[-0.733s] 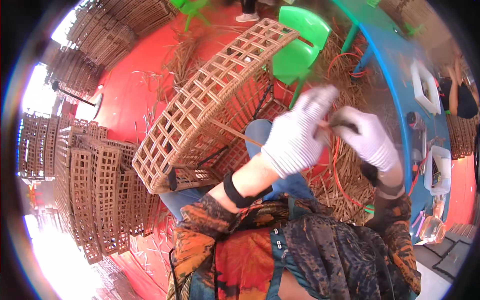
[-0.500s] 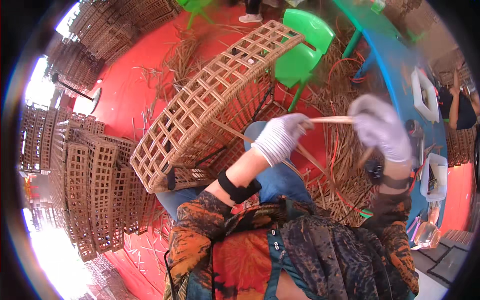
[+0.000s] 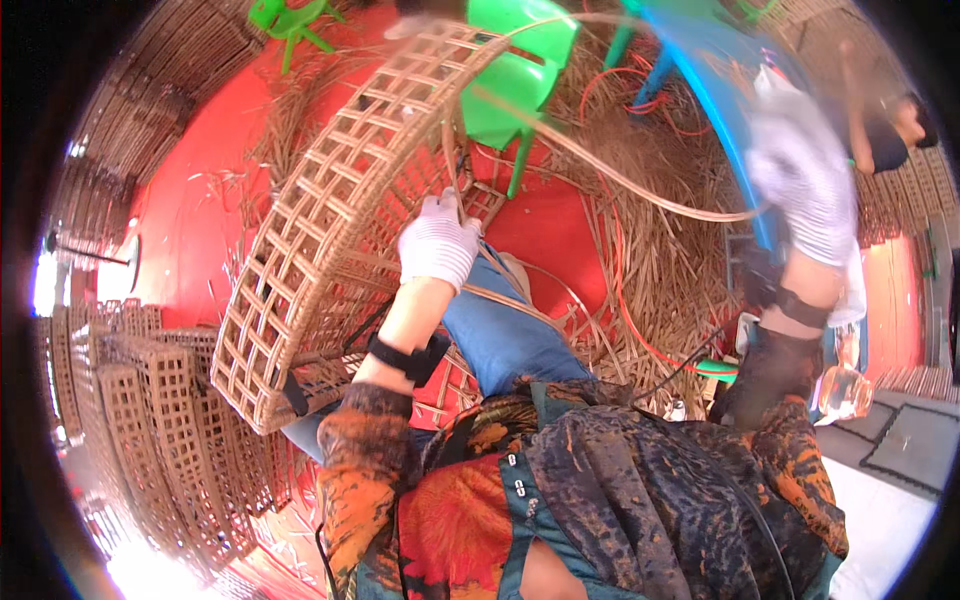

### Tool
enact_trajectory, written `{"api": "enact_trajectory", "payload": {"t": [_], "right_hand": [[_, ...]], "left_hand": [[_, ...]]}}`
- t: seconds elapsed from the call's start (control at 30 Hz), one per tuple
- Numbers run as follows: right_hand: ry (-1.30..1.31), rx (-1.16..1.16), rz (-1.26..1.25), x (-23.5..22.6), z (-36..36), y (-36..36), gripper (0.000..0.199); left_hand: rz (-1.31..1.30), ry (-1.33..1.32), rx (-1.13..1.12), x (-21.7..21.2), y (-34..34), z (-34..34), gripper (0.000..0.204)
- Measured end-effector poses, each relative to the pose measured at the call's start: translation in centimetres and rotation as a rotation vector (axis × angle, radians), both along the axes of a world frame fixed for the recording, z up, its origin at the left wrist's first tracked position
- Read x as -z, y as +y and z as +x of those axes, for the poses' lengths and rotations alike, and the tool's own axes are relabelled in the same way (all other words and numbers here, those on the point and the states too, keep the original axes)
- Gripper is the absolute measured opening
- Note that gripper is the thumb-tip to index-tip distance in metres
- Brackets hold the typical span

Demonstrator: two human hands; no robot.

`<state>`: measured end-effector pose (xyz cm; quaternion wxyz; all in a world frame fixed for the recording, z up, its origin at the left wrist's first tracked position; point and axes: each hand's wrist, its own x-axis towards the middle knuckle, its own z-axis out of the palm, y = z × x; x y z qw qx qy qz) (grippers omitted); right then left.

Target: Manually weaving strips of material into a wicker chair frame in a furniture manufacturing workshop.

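The red floor [image 3: 200, 230] takes up most of the view, strewn with loose cane strips [image 3: 660, 260] and bordered at the left by stacks of finished lattice panels [image 3: 130, 420]. Two green plastic chairs [image 3: 515, 75] stand beyond the work, and a blue table edge [image 3: 725, 110] curves down the right side. Propped across the person's lap is the curved woven rattan frame [image 3: 330, 215], an open grid of squares resting against the blue-trousered knee [image 3: 500, 330]. The left hand [image 3: 438, 240], in a white knit glove, presses against the inner edge of the frame, its fingers curled closed on an upright cane there (just what they pinch is hidden by the glove). The right hand [image 3: 800, 180], also gloved and blurred with motion, is raised well apart from the frame; its fingers look closed around the end of a long rattan strand [image 3: 600, 165], which arcs from the frame's upper part out to that hand. The step in hand seems to be drawing a weaving strand taut through the lattice. The next move likely calls for a steady brace from the left hand while the strand is led back toward the grid and tucked through the next opening without kinking.
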<state>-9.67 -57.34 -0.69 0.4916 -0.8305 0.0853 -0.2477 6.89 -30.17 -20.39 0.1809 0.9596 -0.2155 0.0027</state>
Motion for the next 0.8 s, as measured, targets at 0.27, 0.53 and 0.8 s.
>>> {"api": "enact_trajectory", "payload": {"t": [0.27, 0.53, 0.8], "right_hand": [[0.375, -0.454, -0.076, 3.7, 5.6, 7.6, 0.017], [0.283, -0.519, 0.479, 3.1, 4.0, 2.9, 0.018], [0.308, -0.541, 0.599, 3.5, 5.6, 5.5, 0.019]], "left_hand": [[-0.71, -0.097, 0.436, -12.3, -1.0, -4.6, 0.037], [-0.527, 0.46, 0.181, 2.1, 3.5, 2.2, 0.03], [-0.549, 0.169, 0.122, -8.1, 0.6, -2.7, 0.066]]}}
